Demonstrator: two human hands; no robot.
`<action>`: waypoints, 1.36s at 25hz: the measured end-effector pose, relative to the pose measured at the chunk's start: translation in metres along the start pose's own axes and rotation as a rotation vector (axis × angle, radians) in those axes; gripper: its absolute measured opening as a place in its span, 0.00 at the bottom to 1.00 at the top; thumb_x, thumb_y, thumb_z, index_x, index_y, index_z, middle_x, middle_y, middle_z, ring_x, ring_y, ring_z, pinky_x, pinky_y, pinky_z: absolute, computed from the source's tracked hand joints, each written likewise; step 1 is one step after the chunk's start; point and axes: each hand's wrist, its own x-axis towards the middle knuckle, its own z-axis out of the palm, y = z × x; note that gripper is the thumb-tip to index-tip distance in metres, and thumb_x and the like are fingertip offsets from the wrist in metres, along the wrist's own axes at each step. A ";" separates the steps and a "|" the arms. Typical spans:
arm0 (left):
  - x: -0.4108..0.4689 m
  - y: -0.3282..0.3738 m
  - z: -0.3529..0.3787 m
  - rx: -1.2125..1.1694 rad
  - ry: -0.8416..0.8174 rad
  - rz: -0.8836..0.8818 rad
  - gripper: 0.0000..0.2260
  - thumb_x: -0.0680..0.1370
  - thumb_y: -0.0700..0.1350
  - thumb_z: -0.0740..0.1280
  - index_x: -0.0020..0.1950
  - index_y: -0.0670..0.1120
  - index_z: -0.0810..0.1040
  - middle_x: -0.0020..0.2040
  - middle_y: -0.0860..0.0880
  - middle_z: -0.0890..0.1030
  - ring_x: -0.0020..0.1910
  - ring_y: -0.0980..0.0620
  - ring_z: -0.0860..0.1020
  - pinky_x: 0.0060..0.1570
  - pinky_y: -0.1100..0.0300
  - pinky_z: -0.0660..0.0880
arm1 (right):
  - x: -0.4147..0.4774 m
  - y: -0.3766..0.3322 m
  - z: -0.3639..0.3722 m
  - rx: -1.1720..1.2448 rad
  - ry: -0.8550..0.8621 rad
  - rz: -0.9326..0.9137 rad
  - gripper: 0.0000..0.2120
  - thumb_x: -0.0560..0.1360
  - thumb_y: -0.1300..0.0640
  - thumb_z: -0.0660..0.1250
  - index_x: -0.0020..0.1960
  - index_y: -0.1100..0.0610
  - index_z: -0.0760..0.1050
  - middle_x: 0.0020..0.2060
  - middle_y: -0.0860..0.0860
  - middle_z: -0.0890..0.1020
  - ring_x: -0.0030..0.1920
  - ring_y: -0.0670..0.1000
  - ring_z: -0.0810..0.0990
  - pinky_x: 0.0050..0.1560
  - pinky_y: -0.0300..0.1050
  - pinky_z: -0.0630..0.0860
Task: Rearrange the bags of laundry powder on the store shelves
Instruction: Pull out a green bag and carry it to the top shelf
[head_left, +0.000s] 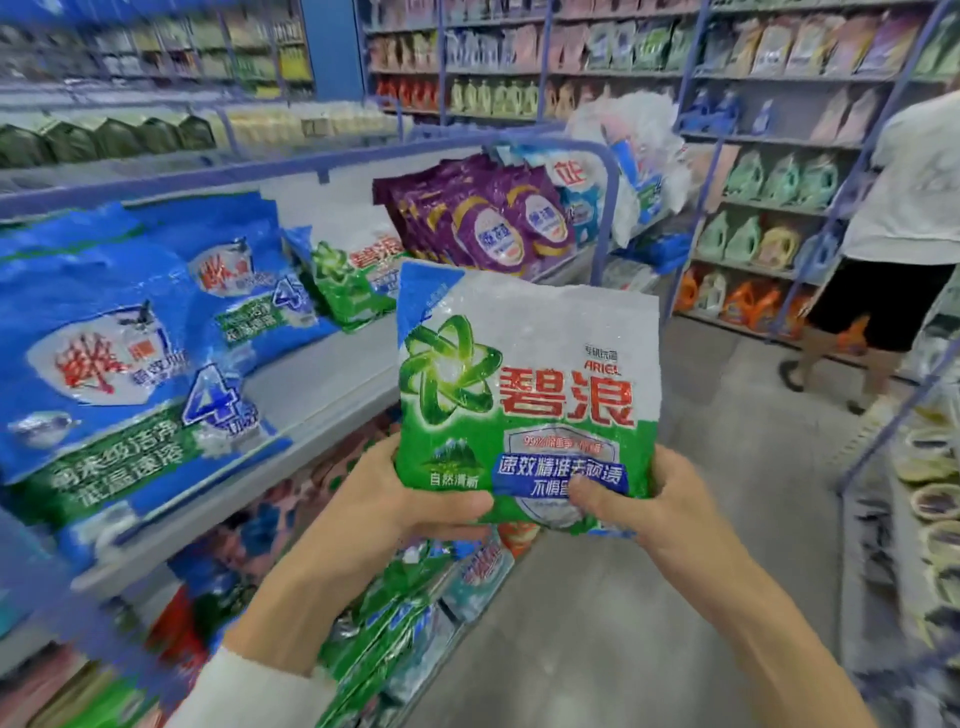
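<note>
Holding green-and-white plastic powder bag (524, 400) upright by bottom edge, left hand (415, 499) and right hand (639, 499) both pinching it; label faces viewer, likely checking brand before shelving beside matching bag (353, 280).

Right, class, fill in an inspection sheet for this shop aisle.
Surface: grey shelf, bare strip before the bags.
Job's things: green and white bag held off the shelf; blue bags, matching green bag and purple bags sit on it.
Clutter: clear plastic wrapping at the shelf's far end.
Hands: left hand and right hand grip the held bag's bottom edge.
Cables: nothing seen.
Surroundings: another person stands in the aisle; bottles fill far shelves.
</note>
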 end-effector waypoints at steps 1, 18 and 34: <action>0.021 0.000 -0.001 -0.018 0.006 -0.007 0.21 0.66 0.36 0.76 0.59 0.46 0.84 0.56 0.42 0.85 0.53 0.41 0.85 0.48 0.51 0.83 | 0.023 0.003 -0.008 0.023 -0.005 0.011 0.20 0.65 0.59 0.79 0.56 0.55 0.82 0.49 0.50 0.88 0.50 0.52 0.87 0.50 0.43 0.83; 0.240 -0.004 0.023 -0.035 0.758 -0.046 0.23 0.66 0.43 0.81 0.59 0.46 0.81 0.53 0.48 0.87 0.52 0.49 0.85 0.48 0.57 0.81 | 0.353 0.029 -0.083 -0.005 -0.511 0.050 0.12 0.70 0.67 0.76 0.50 0.55 0.83 0.44 0.48 0.88 0.45 0.46 0.87 0.42 0.34 0.79; 0.285 0.022 -0.127 0.184 1.125 -0.089 0.10 0.71 0.41 0.79 0.50 0.48 0.84 0.45 0.55 0.87 0.42 0.62 0.84 0.39 0.75 0.75 | 0.490 0.035 0.070 -0.054 -0.553 0.097 0.17 0.71 0.73 0.73 0.55 0.56 0.82 0.45 0.47 0.88 0.46 0.46 0.86 0.40 0.37 0.80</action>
